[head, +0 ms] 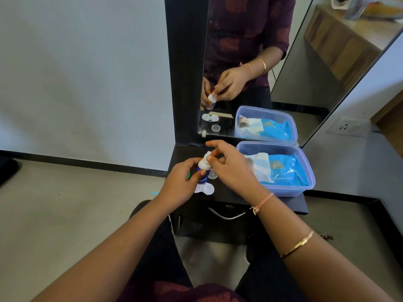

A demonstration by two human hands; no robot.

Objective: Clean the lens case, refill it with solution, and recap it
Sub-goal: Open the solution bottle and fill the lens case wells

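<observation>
Lens case, white, is seen flat on the black desk, partly hidden under the solution bottle. Bottle is gripped by left hand; its white cap is pinched by right hand fingertips. Plastic box w/ blue packets sits just right.

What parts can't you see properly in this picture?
- Solution bottle: head view, its label is covered by the left hand, so the words cannot be read.
- Bottle cap: the right hand fingers cover part of it, so on or off is unclear.
- Lens case: half hidden behind bottle and hand; whether there is liquid inside cannot be seen.
- Packets in the plastic box: print too small and blurred.
</observation>
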